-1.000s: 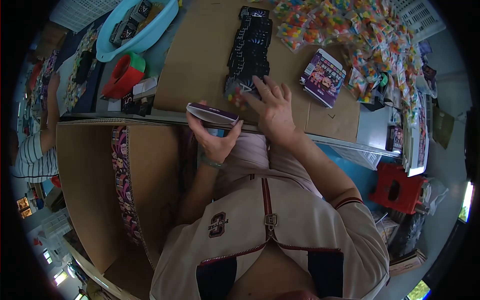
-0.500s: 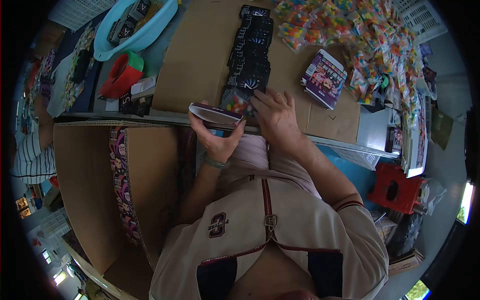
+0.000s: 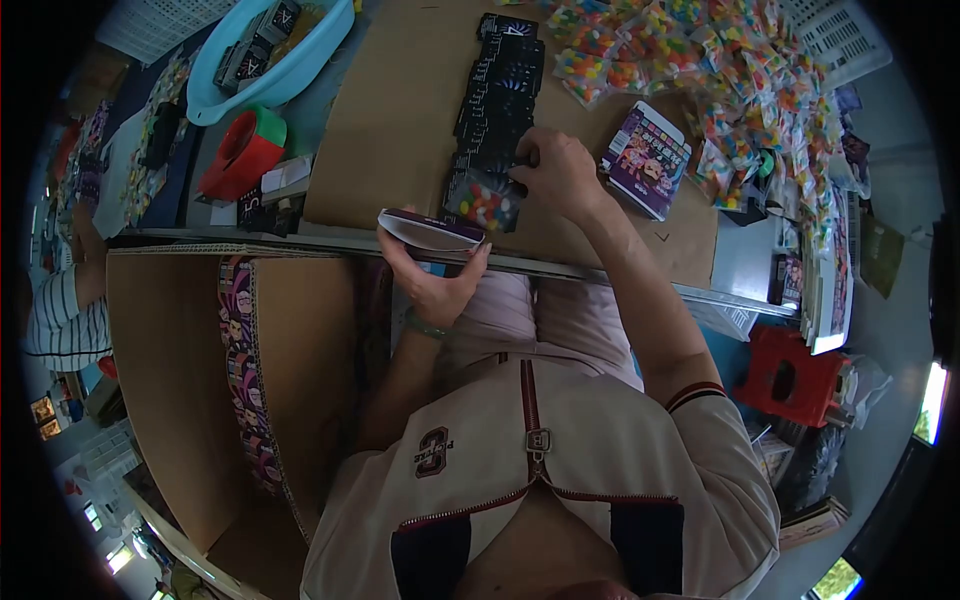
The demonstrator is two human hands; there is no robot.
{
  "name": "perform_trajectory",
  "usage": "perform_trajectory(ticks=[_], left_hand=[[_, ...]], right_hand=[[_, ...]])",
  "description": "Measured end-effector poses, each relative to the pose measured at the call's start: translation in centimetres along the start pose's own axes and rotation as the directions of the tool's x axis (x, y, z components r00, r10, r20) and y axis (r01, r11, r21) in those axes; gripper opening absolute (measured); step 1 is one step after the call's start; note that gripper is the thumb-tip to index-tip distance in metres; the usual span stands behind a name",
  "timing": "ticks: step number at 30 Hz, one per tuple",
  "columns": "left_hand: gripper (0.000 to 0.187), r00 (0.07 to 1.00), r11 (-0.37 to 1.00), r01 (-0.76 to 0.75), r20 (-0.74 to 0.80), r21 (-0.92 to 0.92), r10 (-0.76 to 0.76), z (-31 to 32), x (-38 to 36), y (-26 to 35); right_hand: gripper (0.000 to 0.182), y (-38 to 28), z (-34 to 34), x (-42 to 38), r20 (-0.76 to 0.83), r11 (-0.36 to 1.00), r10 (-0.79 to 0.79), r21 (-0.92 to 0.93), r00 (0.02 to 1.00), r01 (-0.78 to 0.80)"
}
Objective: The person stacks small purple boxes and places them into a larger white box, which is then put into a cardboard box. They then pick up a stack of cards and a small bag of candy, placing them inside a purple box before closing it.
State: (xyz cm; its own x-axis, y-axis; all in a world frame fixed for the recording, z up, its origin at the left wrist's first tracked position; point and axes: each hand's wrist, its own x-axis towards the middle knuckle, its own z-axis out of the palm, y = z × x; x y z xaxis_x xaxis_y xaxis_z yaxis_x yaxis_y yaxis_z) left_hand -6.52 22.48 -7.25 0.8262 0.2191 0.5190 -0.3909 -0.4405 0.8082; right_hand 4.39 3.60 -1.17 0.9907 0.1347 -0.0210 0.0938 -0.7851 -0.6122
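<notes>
My left hand (image 3: pixel 436 282) holds a flat purple box (image 3: pixel 430 228) at the table's near edge, in front of my chest. My right hand (image 3: pixel 560 172) reaches over the brown cardboard sheet (image 3: pixel 400 120), its curled fingers pinching a black packet (image 3: pixel 508 158) at the near end of a row of black packets (image 3: pixel 503 85). A clear packet of coloured candies (image 3: pixel 484 203) lies on the cardboard just left of that hand, between it and the purple box.
A purple printed box (image 3: pixel 648 158) lies right of my right hand, beside a heap of candy bags (image 3: pixel 730 70). An open carton (image 3: pixel 170 350) stands at my left. A blue basin (image 3: pixel 270 50), a red tape dispenser (image 3: pixel 240 150), a red stool (image 3: pixel 795 375) and a person's striped sleeve (image 3: pixel 60 320) surround these.
My right hand let go of the candy packet, which now lies on the cardboard, and moved up and right onto the black packets. The left hand with the purple box stayed put.
</notes>
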Motion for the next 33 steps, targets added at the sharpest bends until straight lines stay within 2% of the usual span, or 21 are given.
perform_trajectory(ticks=[5,7,11,13,14,16,20,22,25,28,31,33], left_hand=[[0.117,1.000,1.000,-0.021,-0.021,0.011,0.022,0.0,0.1,-0.1],[0.116,0.999,0.999,-0.037,-0.034,0.021,0.038,0.0,0.1,-0.2],[0.116,0.996,0.997,-0.078,-0.048,0.008,0.079,0.0,0.1,-0.3],[0.116,0.996,0.997,-0.075,-0.045,0.002,0.075,0.1,0.1,-0.2],[0.116,0.997,0.998,-0.064,-0.046,0.003,0.064,0.1,0.1,-0.3],[0.116,0.997,0.998,-0.057,-0.044,0.002,0.057,0.1,0.1,-0.3],[0.115,0.998,0.999,-0.049,-0.050,-0.004,0.049,0.1,0.0,-0.3],[0.114,0.998,0.999,-0.033,-0.048,-0.013,0.033,0.1,0.0,-0.2],[0.113,0.998,0.999,-0.048,-0.042,-0.018,0.047,0.0,0.2,-0.1],[0.113,0.998,0.999,-0.039,-0.043,0.006,0.039,0.0,0.3,0.1],[0.113,0.998,0.999,-0.042,-0.056,-0.001,0.041,0.1,0.2,-0.1],[0.113,0.997,0.998,-0.056,-0.060,0.007,0.057,0.2,0.1,-0.3]], right_hand=[[0.022,-0.2,0.7,-0.9,0.060,0.999,0.018,-0.028,0.998,-0.017],[0.018,-0.1,1.3,-2.6,-0.030,0.989,-0.084,0.117,0.996,0.087],[0.020,-0.1,1.3,-4.8,-0.102,0.981,-0.093,0.163,0.990,0.109],[0.026,0.2,1.2,-5.0,-0.237,0.988,-0.060,0.124,0.970,0.091],[0.026,0.2,1.1,-4.9,-0.237,0.988,-0.057,0.124,0.970,0.089],[0.032,-0.2,0.6,-4.3,-0.164,0.991,-0.111,0.054,0.980,0.122],[0.033,-0.5,1.4,-3.2,-0.189,0.987,-0.160,-0.039,0.969,0.156],[0.031,-0.9,0.8,-2.5,-0.032,1.000,-0.020,-0.020,0.999,0.019],[0.032,-0.8,0.2,-1.3,0.055,1.000,-0.005,-0.029,0.998,0.006],[0.033,-0.8,-0.2,-0.6,0.108,0.999,0.000,-0.048,0.994,0.005],[0.033,-0.8,0.1,-1.0,0.053,0.996,-0.049,-0.078,0.997,0.053],[0.030,-1.1,-0.1,-0.9,0.080,0.996,-0.031,-0.087,0.996,0.038]])
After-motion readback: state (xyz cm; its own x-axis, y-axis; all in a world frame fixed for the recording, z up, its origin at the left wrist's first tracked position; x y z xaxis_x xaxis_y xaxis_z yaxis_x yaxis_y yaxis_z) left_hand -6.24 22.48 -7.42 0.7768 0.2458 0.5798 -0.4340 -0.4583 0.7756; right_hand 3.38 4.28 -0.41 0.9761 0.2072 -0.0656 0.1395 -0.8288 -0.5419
